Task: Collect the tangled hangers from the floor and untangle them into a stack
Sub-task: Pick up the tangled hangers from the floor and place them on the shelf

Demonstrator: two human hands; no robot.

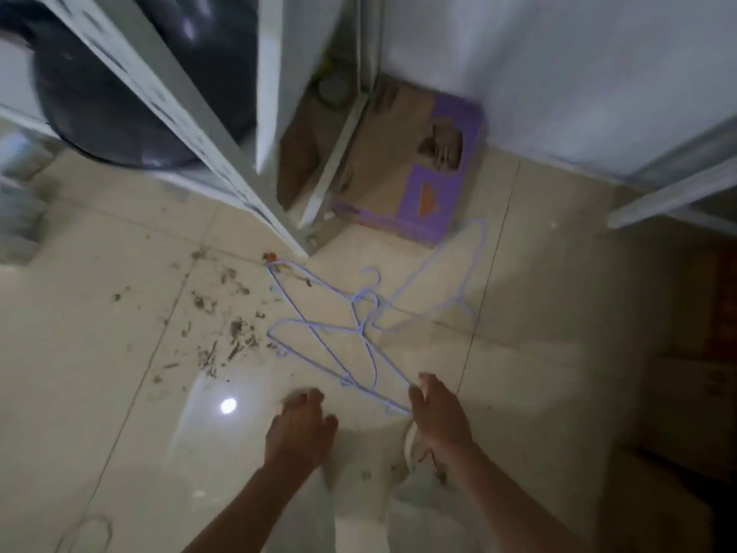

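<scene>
Reaching down with both hands toward tangled hangers (359, 329) on floor (119, 333). Left hand (301, 427) fingers relaxed, holding nothing. Right hand (436, 417) fingers straight, touching nearest wire end, probably to gather pile; no grip yet.

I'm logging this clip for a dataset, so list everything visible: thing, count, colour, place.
hangers: several tangled (exact count unclear), pale lilac wire, on the floor in the middle.
cardboard box: one, brown with purple panels, against the wall beyond the hangers.
debris: scattered bits, dark, on the tiles left of the hangers.
floor: cream glossy tiles, with a bright light reflection near the left hand.
metal frame: white-grey bars, upper left.
round dark object: one, black, behind the frame, blurred.
wall: white, upper right.
left hand: one, fingers relaxed, reaching down near the hangers, holding nothing.
right hand: one, fingers straight, at the near end of the hangers; contact unclear.
</scene>
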